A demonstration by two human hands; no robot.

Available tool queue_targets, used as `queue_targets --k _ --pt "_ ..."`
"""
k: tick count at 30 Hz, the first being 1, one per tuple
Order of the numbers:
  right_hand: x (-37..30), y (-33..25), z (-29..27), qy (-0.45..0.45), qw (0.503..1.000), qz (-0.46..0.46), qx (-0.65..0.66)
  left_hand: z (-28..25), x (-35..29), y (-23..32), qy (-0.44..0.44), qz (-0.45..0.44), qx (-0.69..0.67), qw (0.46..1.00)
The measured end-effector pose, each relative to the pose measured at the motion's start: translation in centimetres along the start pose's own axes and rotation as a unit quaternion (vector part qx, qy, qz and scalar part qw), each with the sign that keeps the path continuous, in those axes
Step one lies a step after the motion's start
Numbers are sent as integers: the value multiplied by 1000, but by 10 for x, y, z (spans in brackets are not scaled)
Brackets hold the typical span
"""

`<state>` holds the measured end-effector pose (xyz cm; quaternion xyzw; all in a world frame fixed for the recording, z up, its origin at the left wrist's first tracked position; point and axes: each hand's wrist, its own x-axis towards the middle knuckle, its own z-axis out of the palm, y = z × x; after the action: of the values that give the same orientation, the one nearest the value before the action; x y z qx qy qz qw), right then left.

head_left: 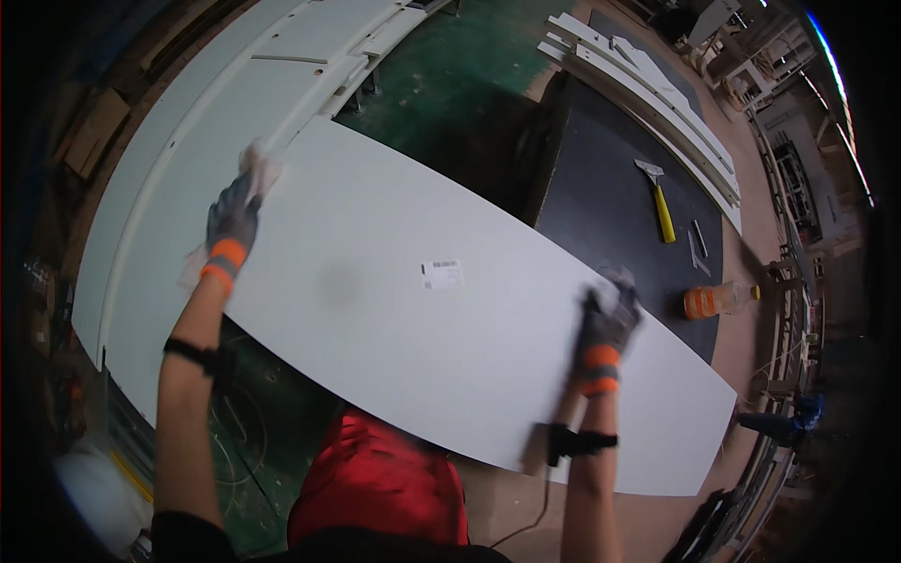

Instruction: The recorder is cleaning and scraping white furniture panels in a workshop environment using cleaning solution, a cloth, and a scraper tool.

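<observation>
Red trousers (375, 483) are showing under a big white board (450, 319) with a small label. Left hand (233, 218) is pressing a rag (263, 169) on its far end; right hand (608, 324) is lying flat near the counter (610, 197).

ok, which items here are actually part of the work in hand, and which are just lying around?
In hand:
- white panel, both gloved hands on it
- left hand, pressing a pale rag to the panel
- right hand, flat on the panel

Lying about:
- yellow-handled scraper on the black table
- orange bottle
- stacked white boards
- white strips
</observation>
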<state>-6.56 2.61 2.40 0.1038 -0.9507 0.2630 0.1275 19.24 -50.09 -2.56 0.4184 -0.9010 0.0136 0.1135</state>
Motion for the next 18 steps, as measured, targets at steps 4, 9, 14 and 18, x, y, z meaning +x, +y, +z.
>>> queue_targets --k 4,9,14,18 --pt "-7 -194 114 -106 973 -181 93 -21 -37 -48 -152 -173 -100 968" --pt "-35 -337 215 -195 915 -353 23 -15 -47 -48 -176 -157 -122 964" --pt "-35 -309 192 -163 939 -282 109 -16 -56 -78 -145 -118 -171 968" --pt "-15 -158 91 -44 984 -158 77 -41 -62 -72 43 -212 -443 870"
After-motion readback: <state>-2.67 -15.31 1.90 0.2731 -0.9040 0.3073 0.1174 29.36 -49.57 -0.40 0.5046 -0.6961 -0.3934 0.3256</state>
